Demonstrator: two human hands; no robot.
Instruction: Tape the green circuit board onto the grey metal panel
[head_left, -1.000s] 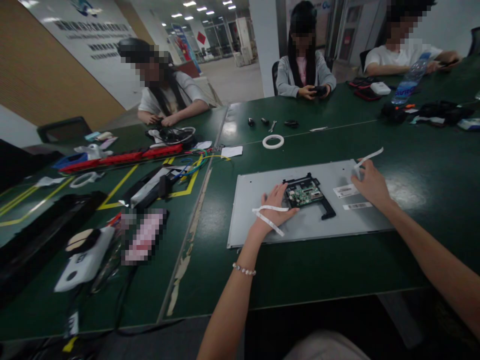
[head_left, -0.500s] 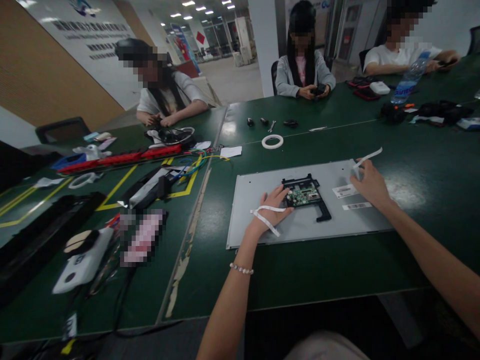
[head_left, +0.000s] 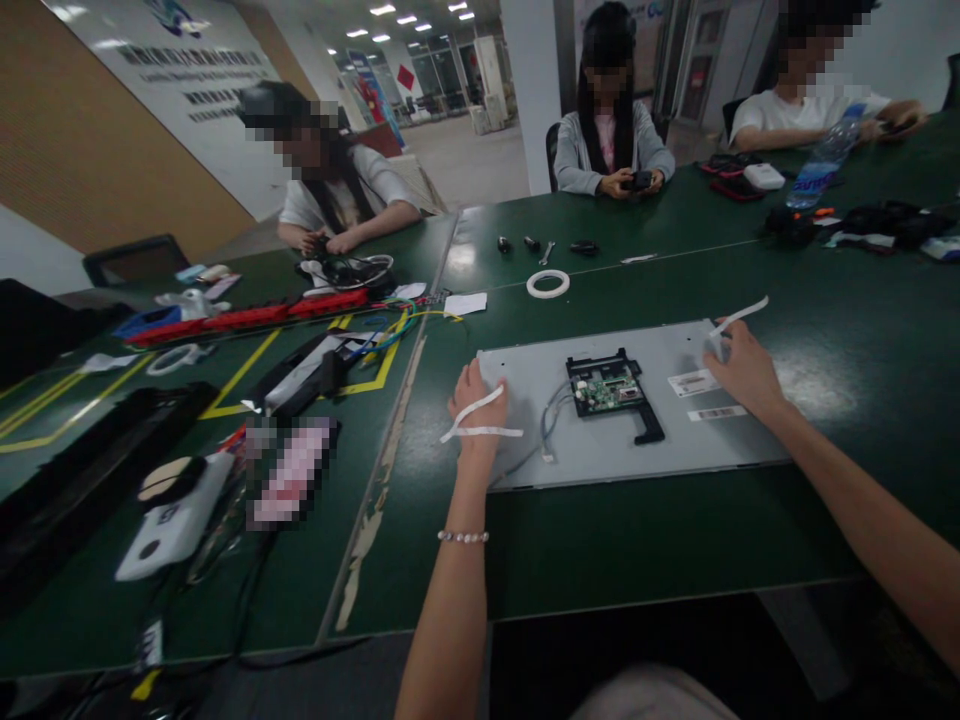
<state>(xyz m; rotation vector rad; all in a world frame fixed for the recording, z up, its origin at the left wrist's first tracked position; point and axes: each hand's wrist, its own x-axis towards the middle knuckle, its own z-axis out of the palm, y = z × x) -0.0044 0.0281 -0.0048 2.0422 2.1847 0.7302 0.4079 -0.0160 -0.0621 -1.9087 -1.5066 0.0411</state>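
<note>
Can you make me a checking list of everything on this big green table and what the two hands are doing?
Surface: dark green table, with yellow lines on its left part.
Job's things: grey panel lying flat; circuit board in a black bracket on it; two labels.
Clutter: tape roll, red power strip, water bottle.
Hands: left hand at the panel's left edge, white tape strips stuck on its back; right hand pinches a white strip at the panel's far right corner.
Cables: grey wires run from the board across the panel; coloured wires further left.
Surroundings: three other people sit at the table.
</note>
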